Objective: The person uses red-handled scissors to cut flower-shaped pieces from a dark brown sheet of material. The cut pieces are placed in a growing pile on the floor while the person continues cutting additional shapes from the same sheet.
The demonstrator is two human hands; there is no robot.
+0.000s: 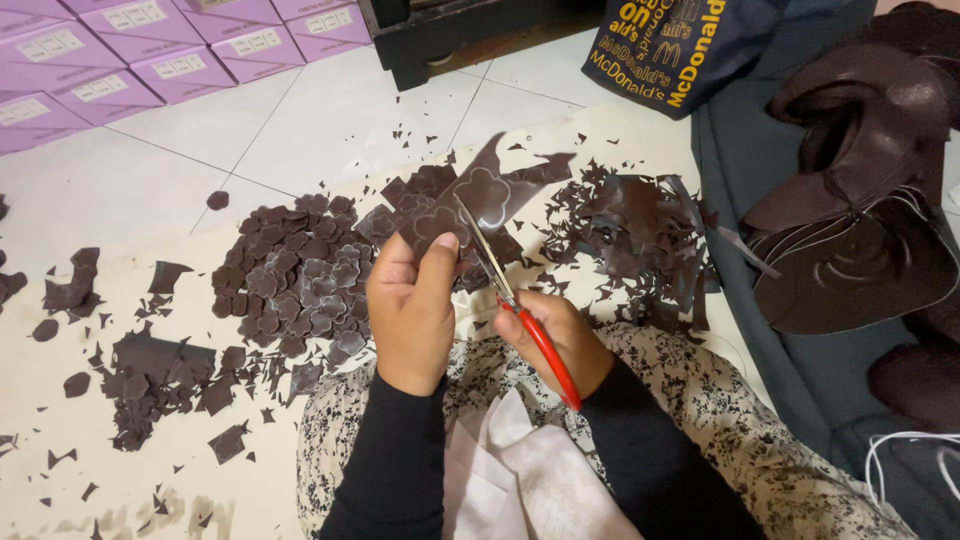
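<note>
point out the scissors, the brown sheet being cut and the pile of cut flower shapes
scissors (540,345), head view, on the red handle
brown sheet (480,200), head view, on the traced flower outline
pile of cut flower shapes (295,275), head view, on the middle of the heap

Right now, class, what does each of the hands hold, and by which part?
The left hand pinches the dark brown sheet by its near edge. The right hand grips the scissors by their red handles, blades open on the sheet.
</note>
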